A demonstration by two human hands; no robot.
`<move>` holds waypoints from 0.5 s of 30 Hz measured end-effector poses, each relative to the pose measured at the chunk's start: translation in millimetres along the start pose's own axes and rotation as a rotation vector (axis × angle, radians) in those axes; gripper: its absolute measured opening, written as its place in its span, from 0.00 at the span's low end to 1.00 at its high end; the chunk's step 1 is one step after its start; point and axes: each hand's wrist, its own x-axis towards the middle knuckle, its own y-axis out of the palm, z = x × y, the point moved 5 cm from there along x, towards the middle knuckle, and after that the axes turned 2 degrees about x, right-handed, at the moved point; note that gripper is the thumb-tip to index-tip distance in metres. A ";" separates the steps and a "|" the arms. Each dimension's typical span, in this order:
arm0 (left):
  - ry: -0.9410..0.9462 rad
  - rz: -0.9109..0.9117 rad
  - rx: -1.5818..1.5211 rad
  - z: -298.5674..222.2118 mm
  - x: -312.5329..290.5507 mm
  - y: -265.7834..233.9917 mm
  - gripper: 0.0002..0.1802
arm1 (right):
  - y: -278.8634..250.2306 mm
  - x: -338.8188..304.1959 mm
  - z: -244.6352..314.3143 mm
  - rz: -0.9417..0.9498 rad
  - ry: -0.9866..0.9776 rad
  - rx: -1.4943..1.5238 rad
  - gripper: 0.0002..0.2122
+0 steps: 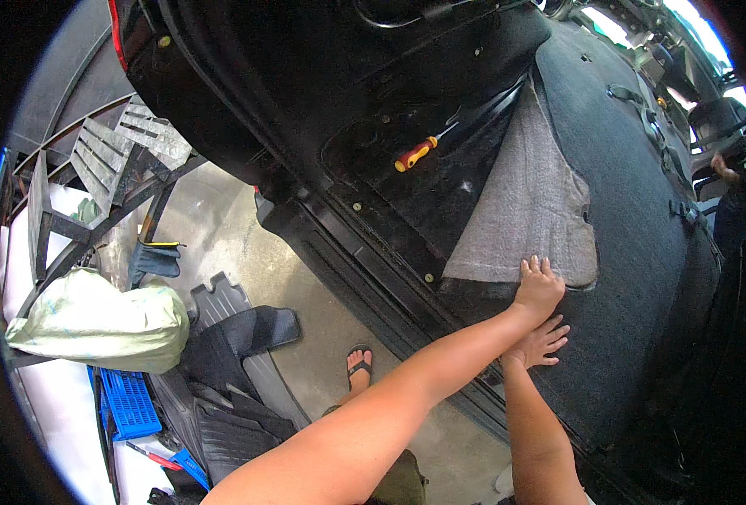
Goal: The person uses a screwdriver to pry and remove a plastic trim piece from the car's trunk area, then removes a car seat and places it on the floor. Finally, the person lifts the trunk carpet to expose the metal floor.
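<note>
My left hand [540, 290] rests on the lower edge of a turned-back carpet flap, its fingertips on the grey felt [529, 202] underside. Its fingers lie over the felt with small gaps between them; the thumb is hard to make out. Just below, my right hand [538, 344] lies flat with spread fingers on the dark carpet [626, 210] of the vehicle's cargo floor. My left forearm crosses over my right wrist. On the bare black floor left of the flap lies a screwdriver [417, 155] with a red and yellow handle.
The vehicle's black sill [348, 261] runs diagonally between me and the floor. At left are a pale green sack [103, 324], a blue plastic crate [129, 404], black trim pieces [230, 404] and a metal rack [108, 168]. Another person's hand [724, 168] shows at far right.
</note>
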 end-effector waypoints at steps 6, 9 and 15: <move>-0.028 0.038 -0.058 -2.1 5.6 -0.6 0.12 | 7.7 1.7 -3.3 -0.019 -0.011 0.015 0.39; -0.037 0.049 -0.055 -5.1 7.3 -4.1 0.12 | 17.6 4.0 -6.4 -0.009 -0.012 -0.003 0.39; -0.116 0.015 -0.195 -19.1 21.0 -33.1 0.10 | 24.6 2.0 -6.5 -0.045 -0.037 -0.010 0.39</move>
